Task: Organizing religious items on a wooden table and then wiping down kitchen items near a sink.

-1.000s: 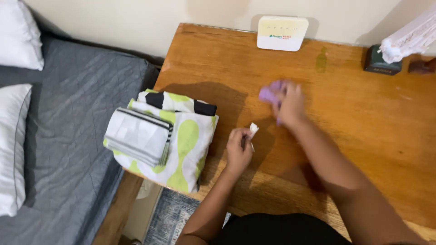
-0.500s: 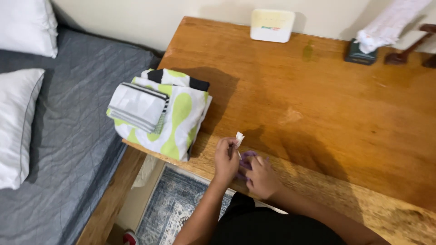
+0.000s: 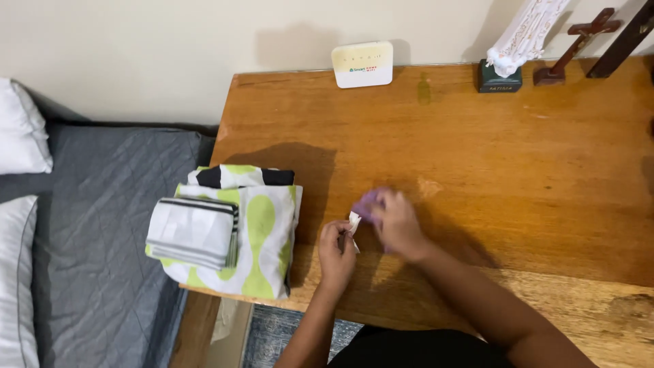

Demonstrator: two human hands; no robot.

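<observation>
Two hands are working a small purple cloth on a wooden table.

The right hand (image 3: 398,228) is pressing a small purple cloth (image 3: 368,202) onto the brown wooden table (image 3: 477,157), its fingers curled closed over it. The left hand (image 3: 337,249) is pinching a small white scrap (image 3: 354,221) just beside the cloth, fingers closed on it. A folded green-and-white patterned fabric stack (image 3: 262,232) is lying near the table's left edge, carrying a grey striped folded cloth (image 3: 194,233). A white box-shaped device (image 3: 362,65) is standing against the wall.
</observation>
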